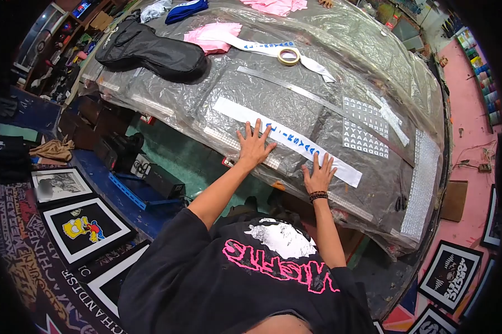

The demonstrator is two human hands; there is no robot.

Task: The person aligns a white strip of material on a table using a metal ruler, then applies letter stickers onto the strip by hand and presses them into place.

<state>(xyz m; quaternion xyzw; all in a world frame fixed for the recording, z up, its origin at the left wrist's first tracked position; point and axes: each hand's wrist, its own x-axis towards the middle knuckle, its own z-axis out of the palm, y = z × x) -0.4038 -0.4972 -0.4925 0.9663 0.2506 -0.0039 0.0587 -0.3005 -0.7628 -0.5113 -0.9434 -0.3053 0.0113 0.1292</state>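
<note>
A long white fabric strip (340, 168) with blue letters lies across the plastic-covered table in front of me. My left hand (254, 146) rests flat near the strip's middle, fingers spread beside the first letters. Farther right, my right hand (320, 177), with a beaded bracelet at the wrist, lies on the strip's lower edge by the last letters, fingers apart. Neither hand grips anything. Beyond the strip, a long metal ruler (295, 89) lies diagonally. A sheet of white cut letters (365, 136) is to the right, partly under the ruler.
A second lettered white strip (256, 48) lies farther back under a tape roll (288, 56), beside pink cloth (213, 38). A black padded instrument bag (150, 53) is at back left. Dark scissors (400, 200) lie at right. Framed prints (86, 228) stand below left.
</note>
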